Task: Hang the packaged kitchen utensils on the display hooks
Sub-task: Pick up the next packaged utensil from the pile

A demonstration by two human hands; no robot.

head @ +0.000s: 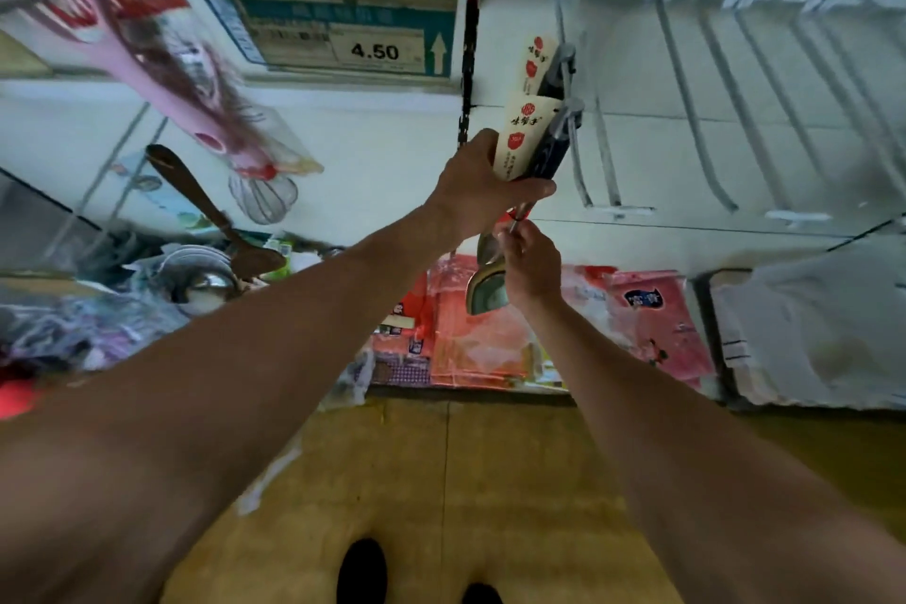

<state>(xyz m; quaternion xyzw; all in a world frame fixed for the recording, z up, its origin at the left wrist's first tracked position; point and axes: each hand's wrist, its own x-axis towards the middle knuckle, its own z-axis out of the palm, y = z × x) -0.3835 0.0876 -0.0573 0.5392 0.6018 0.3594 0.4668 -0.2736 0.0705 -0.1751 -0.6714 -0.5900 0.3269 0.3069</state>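
Our left hand (483, 184) grips the packaged utensil (522, 137) by its card at the hook (560, 15); right hand (532, 265) pinches its metal stem.

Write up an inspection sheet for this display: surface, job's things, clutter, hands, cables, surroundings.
Surface: white back panel fitted with wire hooks.
Job's things: packaged utensil in a cream card sleeve, held up at a hook; second packaged utensil just above it; empty hooks to the right.
Clutter: bagged whisk, wooden spoon and steel ladles at the left.
Hands: left hand grips the sleeve; right hand pinches the metal shaft lower down.
Cables: nothing seen.
Surroundings: price tag reading 4.50; red and pink packs below; yellow-brown floor.
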